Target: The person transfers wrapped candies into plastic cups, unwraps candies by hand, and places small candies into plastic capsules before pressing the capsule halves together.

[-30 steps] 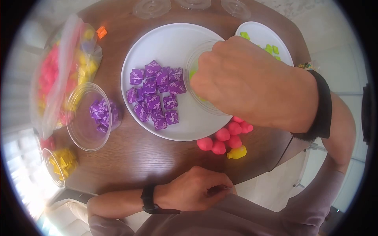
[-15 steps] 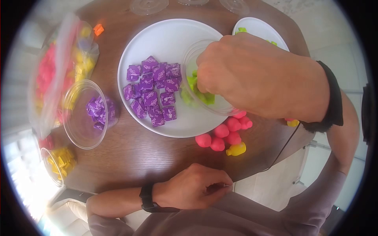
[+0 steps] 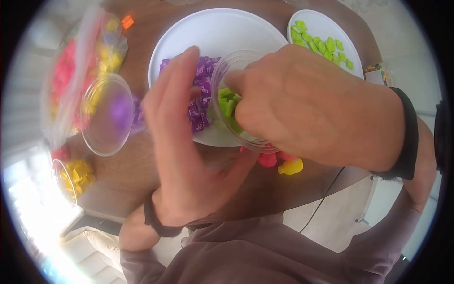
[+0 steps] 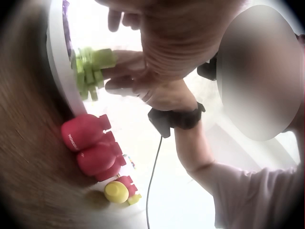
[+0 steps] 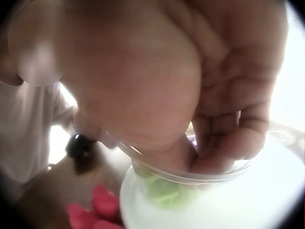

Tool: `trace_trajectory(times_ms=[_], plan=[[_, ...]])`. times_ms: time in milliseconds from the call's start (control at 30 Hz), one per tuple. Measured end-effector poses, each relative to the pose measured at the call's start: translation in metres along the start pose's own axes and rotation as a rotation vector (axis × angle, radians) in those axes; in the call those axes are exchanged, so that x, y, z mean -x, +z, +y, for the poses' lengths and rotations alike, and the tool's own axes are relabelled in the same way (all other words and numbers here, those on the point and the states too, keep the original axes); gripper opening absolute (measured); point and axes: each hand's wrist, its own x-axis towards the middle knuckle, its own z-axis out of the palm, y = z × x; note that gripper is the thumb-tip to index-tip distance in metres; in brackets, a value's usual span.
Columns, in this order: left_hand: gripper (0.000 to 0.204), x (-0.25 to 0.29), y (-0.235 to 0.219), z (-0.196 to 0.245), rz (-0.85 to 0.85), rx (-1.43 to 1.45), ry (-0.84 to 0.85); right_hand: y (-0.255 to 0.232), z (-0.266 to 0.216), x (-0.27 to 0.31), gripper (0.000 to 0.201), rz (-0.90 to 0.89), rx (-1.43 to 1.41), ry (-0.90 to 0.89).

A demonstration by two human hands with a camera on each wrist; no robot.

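My right hand (image 3: 302, 109) reaches down inside the rim of a clear plastic cup (image 3: 218, 71) at the right side of the large white plate (image 3: 165, 38). Its thumb and fingers curl together among green wrapped candies (image 4: 88, 71), and one green piece shows at its fingertips in the left wrist view. Blurred, my left hand (image 3: 182, 156) spreads around the near left of that cup, thumb by the lower rim and fingers raised over purple wrapped candies (image 3: 203, 90). It holds nothing.
Red bottle-shaped pieces (image 4: 83, 131) and a yellow one (image 3: 291, 166) lie by the plate. At the right stands a smaller plate (image 3: 326, 21) with green candies (image 3: 321, 46). Cups of purple and yellow sweets (image 3: 78, 176) and a filled zip bag (image 3: 71, 90) stand left.
My left hand has risen from the near table edge to the left side of the cup. The right hand stays in the cup, which sits nearer me relative to the plate.
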Motion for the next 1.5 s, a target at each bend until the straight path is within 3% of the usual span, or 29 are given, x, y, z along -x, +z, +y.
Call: trace_trajectory(times_ms=[33,67,100,167,267,300,367,500,567,667,900,1000,1067,1100,1300,1400,1500], plan=[[0.109,0.000,0.004,-0.001,-0.085,0.070,-0.084,0.012,0.001,0.003,0.010,0.115,0.022,-0.050],[0.108,-0.002,0.003,0.004,-0.160,0.050,-0.080,0.014,-0.002,-0.001,0.010,0.231,0.045,-0.101],[0.108,-0.001,0.003,0.005,-0.161,0.042,-0.084,0.012,-0.005,0.000,0.010,0.235,0.041,-0.106],[0.106,0.003,0.004,0.002,-0.181,0.195,-0.198,0.000,-0.011,0.005,0.010,-0.055,0.024,0.043],[0.104,0.008,0.006,-0.001,-0.174,0.142,-0.102,-0.009,-0.012,0.008,0.009,-0.143,-0.106,0.040],[0.104,0.010,0.007,-0.004,-0.181,0.142,-0.100,-0.006,-0.011,0.011,0.009,-0.138,-0.110,0.044],[0.103,0.016,0.011,-0.008,-0.137,0.154,-0.075,0.002,-0.009,0.021,0.008,0.033,-0.019,-0.107],[0.103,0.019,0.015,-0.009,-0.150,0.140,-0.054,0.006,-0.014,0.023,0.009,0.094,0.032,-0.064],[0.104,0.020,0.016,-0.008,-0.154,0.208,-0.028,-0.003,-0.023,0.021,0.013,-0.029,-0.038,0.160],[0.106,0.020,0.014,-0.006,-0.165,0.132,-0.016,-0.011,-0.031,0.019,0.018,-0.087,0.158,0.140],[0.107,0.019,0.015,-0.007,-0.143,0.129,-0.066,-0.004,-0.028,0.010,0.017,-0.071,0.198,0.141],[0.109,0.018,0.016,-0.008,-0.139,0.145,-0.058,-0.005,-0.020,0.007,0.015,-0.143,0.197,0.141],[0.109,0.017,0.015,-0.008,-0.137,0.203,-0.081,0.004,0.004,0.005,0.010,0.028,-0.181,0.045],[0.109,0.018,0.016,-0.008,-0.139,0.206,-0.082,0.007,0.007,0.004,0.010,0.027,-0.182,0.048],[0.108,0.019,0.024,-0.008,-0.086,0.190,-0.092,0.013,0.012,-0.002,0.021,-0.231,-0.345,0.315],[0.091,0.018,0.027,-0.006,-0.008,0.148,-0.017,0.016,0.008,-0.003,0.016,-0.299,-0.475,0.436],[0.092,0.020,0.027,-0.007,0.004,0.234,-0.037,0.033,0.007,0.000,0.011,-0.025,-0.297,0.234]])
